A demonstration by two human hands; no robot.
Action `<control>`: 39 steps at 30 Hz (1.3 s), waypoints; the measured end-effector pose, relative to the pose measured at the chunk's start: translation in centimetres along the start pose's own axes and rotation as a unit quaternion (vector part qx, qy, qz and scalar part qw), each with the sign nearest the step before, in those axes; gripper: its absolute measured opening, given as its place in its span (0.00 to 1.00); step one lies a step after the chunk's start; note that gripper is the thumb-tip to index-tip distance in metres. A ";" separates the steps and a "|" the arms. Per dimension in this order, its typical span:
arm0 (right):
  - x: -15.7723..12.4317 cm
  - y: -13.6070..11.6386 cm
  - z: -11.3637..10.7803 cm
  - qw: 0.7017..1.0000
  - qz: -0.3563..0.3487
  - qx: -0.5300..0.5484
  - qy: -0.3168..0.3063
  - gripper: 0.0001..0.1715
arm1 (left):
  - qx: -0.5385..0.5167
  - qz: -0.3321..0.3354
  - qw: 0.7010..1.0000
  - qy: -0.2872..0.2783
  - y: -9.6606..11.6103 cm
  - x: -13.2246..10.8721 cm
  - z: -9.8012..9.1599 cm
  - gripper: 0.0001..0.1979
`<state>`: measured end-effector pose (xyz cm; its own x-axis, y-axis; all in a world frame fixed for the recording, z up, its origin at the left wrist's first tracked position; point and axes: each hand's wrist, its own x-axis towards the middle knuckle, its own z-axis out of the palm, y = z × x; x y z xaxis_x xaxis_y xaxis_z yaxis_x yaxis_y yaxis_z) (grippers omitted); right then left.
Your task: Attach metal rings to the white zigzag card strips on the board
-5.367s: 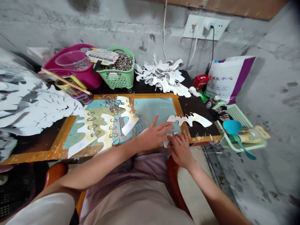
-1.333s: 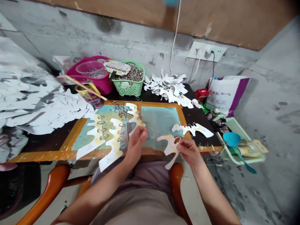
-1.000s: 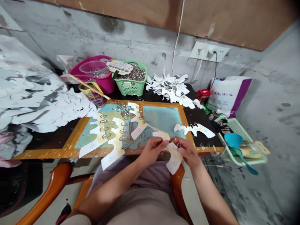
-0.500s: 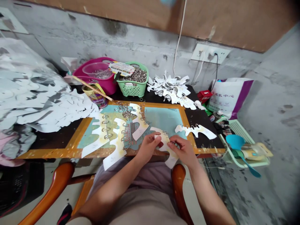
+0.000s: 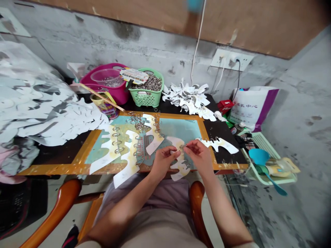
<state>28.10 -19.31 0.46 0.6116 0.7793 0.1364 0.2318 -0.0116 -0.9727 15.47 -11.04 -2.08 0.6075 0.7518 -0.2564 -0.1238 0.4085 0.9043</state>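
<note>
My left hand [image 5: 162, 162] pinches a white cut-out piece [image 5: 178, 176] at its left edge, over the table's front edge. The piece has yellowish smears and notched tabs. With thumb and fingers together, my right hand [image 5: 200, 157] grips a metal ring [image 5: 183, 147] at one of the tabs. Another ring [image 5: 185, 162] sits lower on the same piece. To the left lie similar pieces bearing rows of rings: one at far left [image 5: 104, 159], one beside it [image 5: 126, 172], and one farther back [image 5: 154, 143]. Past my right hand rests another ringed piece [image 5: 223, 145].
Loose rings [image 5: 138, 121] lie on the taped mat [image 5: 181, 128]. Behind stand a green basket of rings [image 5: 146, 98], a magenta basket [image 5: 121, 98] and a can with a stick [image 5: 107, 112]. White cut-outs heap at left [image 5: 51, 113] and back [image 5: 192, 98]. Chair arms flank me.
The held piece has turned, bringing its tabs and lower ring into view on the right. My right hand has moved up and slightly left to a ring near my left fingertips.
</note>
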 end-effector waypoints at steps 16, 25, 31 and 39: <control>-1.2 1.2 -1.3 0.987 0.056 0.082 0.129 0.19 | 0.038 0.029 0.997 0.054 -1.3 1.1 -0.1 0.18; -1.4 1.5 -0.2 0.996 0.071 0.037 0.039 0.15 | 0.028 0.023 0.996 0.077 -1.5 1.2 0.2 0.18; -2.4 2.3 1.5 0.995 0.002 -0.073 0.066 0.10 | 0.013 0.034 0.997 0.069 -1.9 1.1 0.1 0.18; -2.7 2.2 1.4 0.985 -0.063 -0.151 0.046 0.08 | -0.003 0.033 0.997 0.072 -1.6 0.7 0.6 0.18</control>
<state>25.87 -20.57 -2.36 0.6271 0.7260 0.2824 0.5165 -0.1162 -0.8484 16.52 -11.51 -3.52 0.4790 0.8434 -0.2435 -0.1645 0.3587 0.9189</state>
